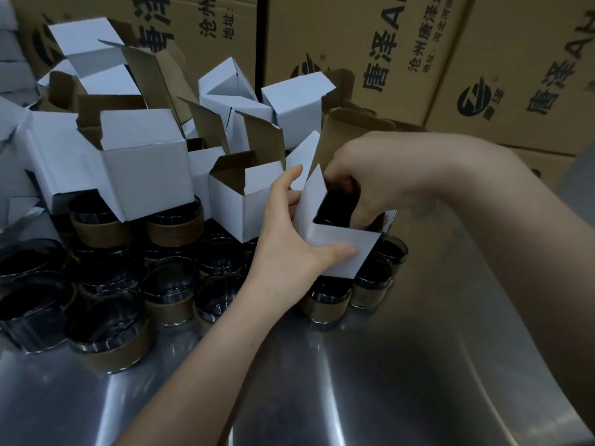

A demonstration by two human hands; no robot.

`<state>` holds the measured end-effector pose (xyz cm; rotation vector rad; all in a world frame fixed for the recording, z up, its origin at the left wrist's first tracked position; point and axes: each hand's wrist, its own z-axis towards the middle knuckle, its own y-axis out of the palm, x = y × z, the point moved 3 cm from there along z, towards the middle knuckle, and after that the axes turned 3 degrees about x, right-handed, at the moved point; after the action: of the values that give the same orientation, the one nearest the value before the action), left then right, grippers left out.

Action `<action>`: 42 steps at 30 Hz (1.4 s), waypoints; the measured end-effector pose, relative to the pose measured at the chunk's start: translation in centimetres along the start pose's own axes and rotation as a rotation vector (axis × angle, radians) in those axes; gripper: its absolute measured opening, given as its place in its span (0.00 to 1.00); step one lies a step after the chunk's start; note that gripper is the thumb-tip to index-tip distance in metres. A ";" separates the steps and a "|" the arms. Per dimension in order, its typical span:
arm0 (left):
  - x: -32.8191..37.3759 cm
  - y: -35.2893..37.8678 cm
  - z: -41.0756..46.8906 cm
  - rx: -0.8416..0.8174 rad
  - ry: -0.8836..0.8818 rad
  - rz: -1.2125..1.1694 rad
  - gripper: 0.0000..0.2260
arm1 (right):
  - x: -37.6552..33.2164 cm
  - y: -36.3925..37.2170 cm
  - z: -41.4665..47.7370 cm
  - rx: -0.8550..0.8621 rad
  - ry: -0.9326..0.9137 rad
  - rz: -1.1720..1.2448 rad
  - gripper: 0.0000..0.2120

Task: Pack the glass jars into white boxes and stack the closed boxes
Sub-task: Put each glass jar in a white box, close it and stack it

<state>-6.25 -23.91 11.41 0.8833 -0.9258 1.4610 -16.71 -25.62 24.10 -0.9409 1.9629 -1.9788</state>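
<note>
Loose glass jars (167, 281) sit left on steel table (386, 365); left hand (289, 239) grips open white box (338, 249); right hand (363, 175) curls round jar (338, 204) inside it; hold box steady, lower jar straight, seat fully

Black print on 3 brown cartons (289, 33) at the back.
On the middle carton (347, 14), "唐泽" and a cut-off "A" are printed large, with "沧州唐泽" and "地址:河北河间" in smaller lines, both cut short. On the right carton (515, 43), "唐泽" is repeated beside a round logo (478, 98) marked "唐泽". On the left carton (193, 59), "沧州唐泽" and "地址" can be read.
</note>
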 end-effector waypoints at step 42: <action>0.0 -0.3 0.2 0.099 -0.189 -0.304 0.25 | 1.2 11.2 0.2 0.782 0.250 1.661 0.18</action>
<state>-5.92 -24.09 11.54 1.1963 -0.8201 1.1836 -20.77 -27.57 13.77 0.9142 0.9644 -1.3793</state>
